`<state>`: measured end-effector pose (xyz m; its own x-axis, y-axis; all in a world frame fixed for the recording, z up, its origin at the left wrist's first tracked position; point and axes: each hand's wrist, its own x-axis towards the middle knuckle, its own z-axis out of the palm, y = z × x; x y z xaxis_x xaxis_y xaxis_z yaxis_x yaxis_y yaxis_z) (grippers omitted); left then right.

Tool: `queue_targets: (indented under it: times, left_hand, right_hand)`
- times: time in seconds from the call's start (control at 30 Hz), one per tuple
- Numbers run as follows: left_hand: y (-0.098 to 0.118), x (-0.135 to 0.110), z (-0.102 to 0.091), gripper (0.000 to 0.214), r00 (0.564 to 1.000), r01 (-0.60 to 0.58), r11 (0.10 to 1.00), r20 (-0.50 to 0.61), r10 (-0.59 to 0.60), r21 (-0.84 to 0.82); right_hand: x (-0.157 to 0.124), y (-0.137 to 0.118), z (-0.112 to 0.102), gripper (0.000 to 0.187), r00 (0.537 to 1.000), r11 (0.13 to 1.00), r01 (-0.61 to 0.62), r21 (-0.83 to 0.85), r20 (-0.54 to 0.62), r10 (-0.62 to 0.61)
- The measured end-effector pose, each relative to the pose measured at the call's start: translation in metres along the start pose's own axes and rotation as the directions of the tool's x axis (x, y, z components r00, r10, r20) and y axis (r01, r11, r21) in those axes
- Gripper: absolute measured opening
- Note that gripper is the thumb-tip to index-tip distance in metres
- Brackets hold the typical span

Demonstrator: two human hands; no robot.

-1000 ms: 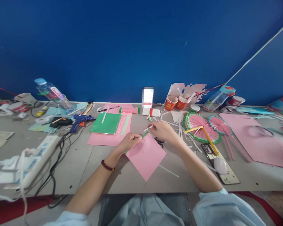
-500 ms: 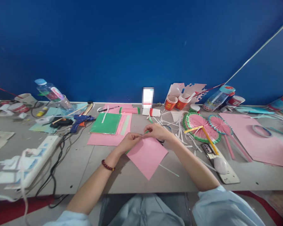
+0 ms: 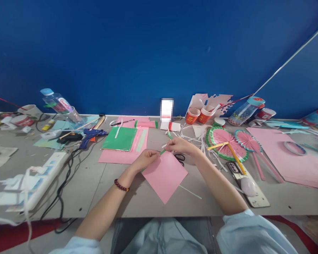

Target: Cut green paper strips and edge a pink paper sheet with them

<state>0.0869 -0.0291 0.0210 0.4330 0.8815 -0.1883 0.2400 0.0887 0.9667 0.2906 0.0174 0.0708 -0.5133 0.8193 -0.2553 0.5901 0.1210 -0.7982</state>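
Observation:
A pink paper square (image 3: 164, 175) lies tilted like a diamond on the grey table (image 3: 95, 183), right in front of me. My left hand (image 3: 145, 159) is closed at its upper left edge, pinching a thin green strip (image 3: 162, 152) along that edge. My right hand (image 3: 180, 145) is closed too, pinching the strip's far end just above the paper's top corner. A red bead bracelet (image 3: 121, 186) sits on my left wrist. Black scissors (image 3: 179, 157) lie partly hidden under my right hand.
Green and pink sheets (image 3: 123, 140) lie behind my hands. A blue glue gun (image 3: 91, 135), cables and a power strip (image 3: 39, 176) fill the left. Watermelon paper fans (image 3: 225, 143), a phone (image 3: 247, 183), red cups (image 3: 198, 115), white strips and a big pink sheet (image 3: 288, 158) occupy the right.
My right hand drew in toward my left hand, then pulled slightly away again along the green strip. The left hand and pink paper stayed nearly still.

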Motion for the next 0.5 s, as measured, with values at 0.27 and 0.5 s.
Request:
queue_targets:
  times: [0.27,0.5]
  left_hand:
    - [0.003,-0.001,-0.003,0.043,0.985,0.13,0.958,0.14,-0.097,-0.255]
    - [-0.009,0.009,-0.002,0.045,0.992,0.012,0.951,-0.114,-0.049,-0.307]
  right_hand:
    - [0.004,0.011,0.0,0.036,0.995,0.999,-0.032,-0.017,-0.093,0.03]
    - [0.008,0.012,-0.009,0.035,0.953,1.0,0.004,0.015,-0.302,0.001]
